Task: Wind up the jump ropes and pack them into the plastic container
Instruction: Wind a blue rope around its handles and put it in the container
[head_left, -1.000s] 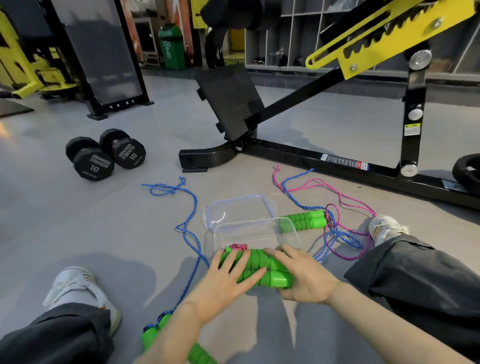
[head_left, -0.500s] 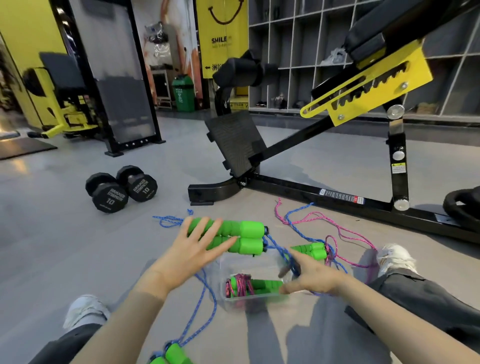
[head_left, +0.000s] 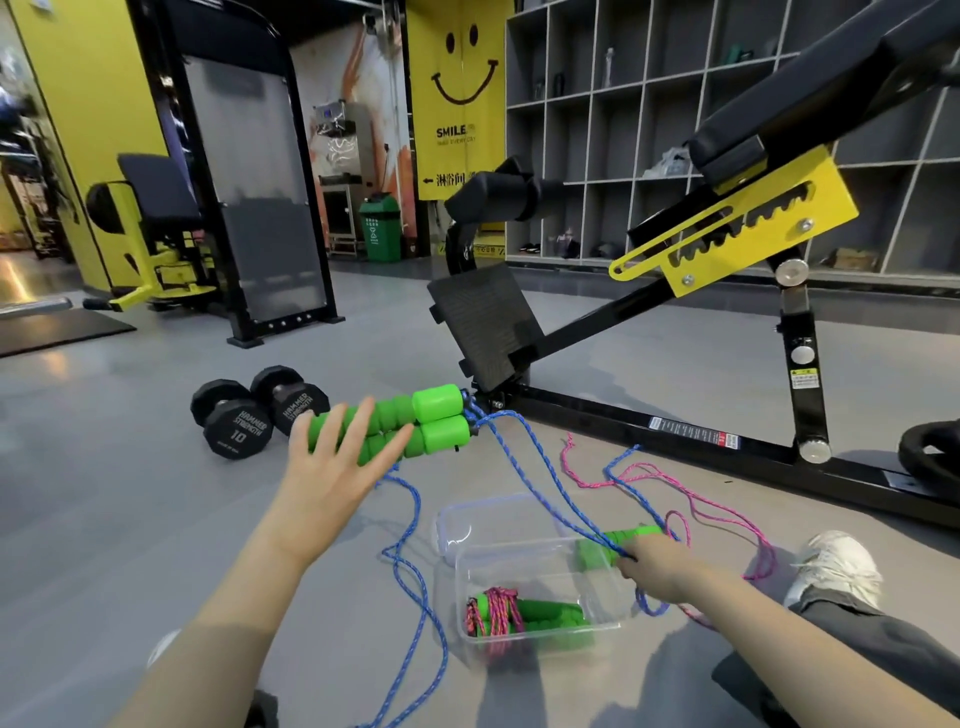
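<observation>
Jump rope (head_left: 439, 405) gripped in right hand (head_left: 660, 566); dumbbells (head_left: 260, 410) read HAMMER STRENGTH 10.

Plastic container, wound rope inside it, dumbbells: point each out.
plastic container (head_left: 519, 561): head view, its clear far wall.
wound rope (head_left: 497, 608): head view, pink cord wrapped round the handles.
dumbbells (head_left: 236, 423): head view, nearer one's end face.

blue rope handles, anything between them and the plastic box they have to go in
Nothing blocks the box: it is open, with one wound pink rope at its near side. But the blue cord from the handles at the left hand runs unwound past the box's far side to the right hand, which pinches it.
</observation>
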